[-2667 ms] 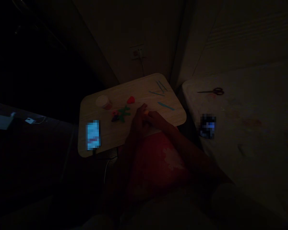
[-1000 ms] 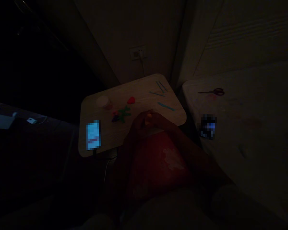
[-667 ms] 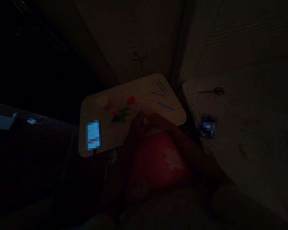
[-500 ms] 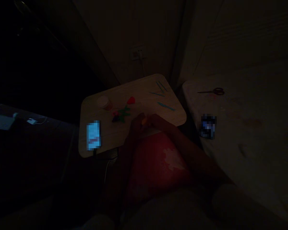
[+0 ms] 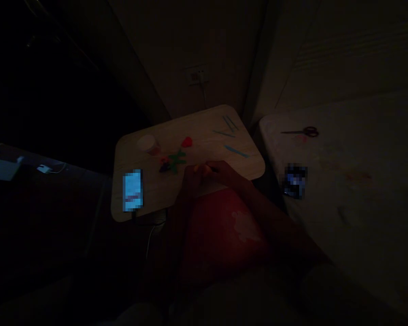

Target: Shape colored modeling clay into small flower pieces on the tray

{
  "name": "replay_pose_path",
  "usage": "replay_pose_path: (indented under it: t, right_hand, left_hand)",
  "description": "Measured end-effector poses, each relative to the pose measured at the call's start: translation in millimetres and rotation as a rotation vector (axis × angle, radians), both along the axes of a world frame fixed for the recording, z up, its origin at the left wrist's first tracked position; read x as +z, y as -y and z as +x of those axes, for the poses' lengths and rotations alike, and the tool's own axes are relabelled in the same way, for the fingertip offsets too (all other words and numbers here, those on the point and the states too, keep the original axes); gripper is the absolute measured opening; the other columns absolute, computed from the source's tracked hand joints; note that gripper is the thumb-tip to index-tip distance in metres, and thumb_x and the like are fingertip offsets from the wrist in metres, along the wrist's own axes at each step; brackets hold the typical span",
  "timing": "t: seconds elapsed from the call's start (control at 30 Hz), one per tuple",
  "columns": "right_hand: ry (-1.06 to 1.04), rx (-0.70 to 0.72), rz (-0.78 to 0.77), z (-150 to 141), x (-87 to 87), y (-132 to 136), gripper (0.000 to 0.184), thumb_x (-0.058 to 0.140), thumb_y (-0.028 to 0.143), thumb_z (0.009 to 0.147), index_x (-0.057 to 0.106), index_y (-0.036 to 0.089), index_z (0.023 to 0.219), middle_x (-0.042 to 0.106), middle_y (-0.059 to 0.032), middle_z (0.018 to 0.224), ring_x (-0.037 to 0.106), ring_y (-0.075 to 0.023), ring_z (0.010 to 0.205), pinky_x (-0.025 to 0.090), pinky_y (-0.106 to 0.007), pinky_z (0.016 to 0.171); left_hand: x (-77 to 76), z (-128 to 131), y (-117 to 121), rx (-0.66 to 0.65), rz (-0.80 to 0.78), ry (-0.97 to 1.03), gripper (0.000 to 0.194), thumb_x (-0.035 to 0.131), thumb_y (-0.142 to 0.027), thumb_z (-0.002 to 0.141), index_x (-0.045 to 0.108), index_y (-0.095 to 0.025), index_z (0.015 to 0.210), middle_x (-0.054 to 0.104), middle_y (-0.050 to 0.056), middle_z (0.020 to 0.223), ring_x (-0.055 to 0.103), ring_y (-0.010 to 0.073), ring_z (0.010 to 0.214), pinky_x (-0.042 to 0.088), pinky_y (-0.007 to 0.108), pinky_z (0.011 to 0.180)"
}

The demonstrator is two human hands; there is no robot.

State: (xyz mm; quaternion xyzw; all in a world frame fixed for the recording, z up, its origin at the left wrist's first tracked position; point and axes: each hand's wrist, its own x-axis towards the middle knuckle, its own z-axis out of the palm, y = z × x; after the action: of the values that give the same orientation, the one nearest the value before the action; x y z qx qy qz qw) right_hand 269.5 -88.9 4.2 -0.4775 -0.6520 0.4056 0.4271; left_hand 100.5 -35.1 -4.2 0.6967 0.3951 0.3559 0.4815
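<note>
In the dim light, both hands meet above the front edge of a small wooden-topped table (image 5: 156, 190). My left hand (image 5: 191, 177) is closed around a small orange lump (image 5: 201, 168) that looks like modelling clay. My right hand (image 5: 221, 169) presses against the same lump from the other side, fingers bent together. Just left of the hands lie a green branched piece (image 5: 177, 159), a dark piece (image 5: 164, 167) and small pinkish bits (image 5: 163, 159). A red lump (image 5: 187, 142) lies farther back.
A pale tub (image 5: 147, 144) and a lit phone (image 5: 132, 190) occupy the table's left side. Several thin blue-green sticks (image 5: 224, 133) and a blue modelling knife (image 5: 236, 151) lie at right. Scissors (image 5: 299, 131) and a blurred dark device (image 5: 295, 181) rest on the pale surface beside the table.
My hands have drawn closer together around the orange lump, and my left hand has dropped slightly. Other things on the table stay in place; the view has shifted a little.
</note>
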Motion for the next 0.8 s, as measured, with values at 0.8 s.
replay_pose_path:
  t: [0.8]
  right_hand:
    - [-0.284,0.047,-0.159,3.2,-2.7,1.8,0.052,0.054,0.071,0.093,0.062,0.021,0.09,0.059,-0.0011,0.08,0.049,-0.0148,0.071,0.041,-0.027,0.065]
  left_hand:
    - [3.4,-0.2,-0.6,-0.136,0.104,-0.159,0.066,0.044,-0.074,0.097,0.072,-0.017,0.081,0.075,0.007,0.078,0.067,0.0206,0.072,0.052,0.03,0.067]
